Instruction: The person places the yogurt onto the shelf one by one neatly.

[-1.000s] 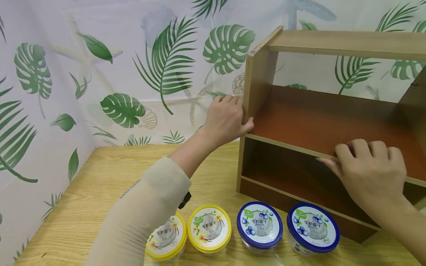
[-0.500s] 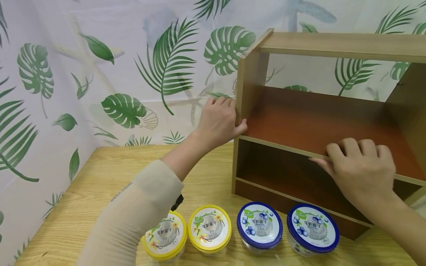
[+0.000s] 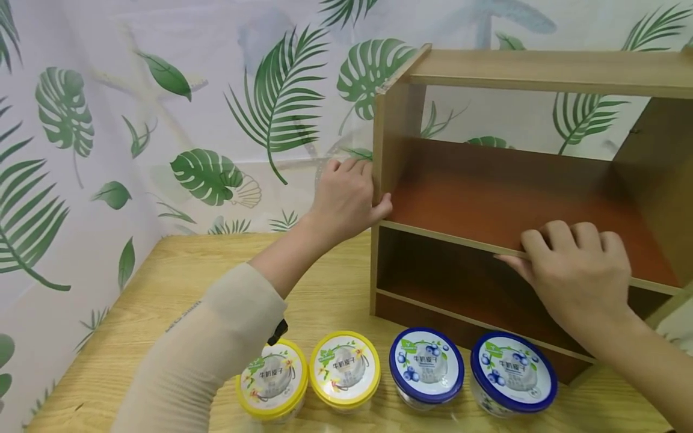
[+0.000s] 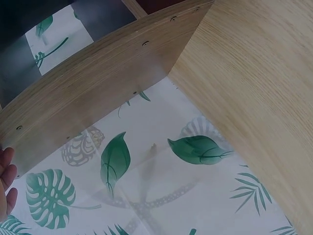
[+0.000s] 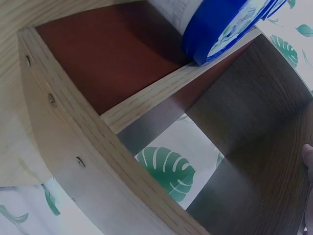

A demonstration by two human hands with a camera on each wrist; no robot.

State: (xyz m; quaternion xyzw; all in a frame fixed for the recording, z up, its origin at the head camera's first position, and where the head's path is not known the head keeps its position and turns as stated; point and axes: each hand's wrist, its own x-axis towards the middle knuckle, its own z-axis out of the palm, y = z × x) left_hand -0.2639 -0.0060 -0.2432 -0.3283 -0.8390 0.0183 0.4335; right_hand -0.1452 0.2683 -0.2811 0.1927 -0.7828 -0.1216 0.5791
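A small wooden shelf unit (image 3: 514,180) with a reddish middle board stands at the right of the head view. My left hand (image 3: 346,195) grips its left side panel, thumb round the front edge and fingers along the outside. In the left wrist view the fingers (image 4: 7,178) show at the outer face of that panel (image 4: 112,73). On the front edge of the middle board, my right hand (image 3: 576,276) holds on with fingers over the top and thumb underneath. Part of that hand (image 5: 308,171) appears at the right border of the right wrist view.
Two yellow-lidded tubs (image 3: 346,368) and two blue-lidded tubs (image 3: 426,365) line up on the wood-grain table (image 3: 178,288) before the unit. My left sleeve overlaps the leftmost tub (image 3: 273,379). A leaf-print cloth (image 3: 216,120) covers the wall behind.
The shelf unit has shifted left across the table, both hands moving along with it in the same grip. The tubs have stayed in their row.
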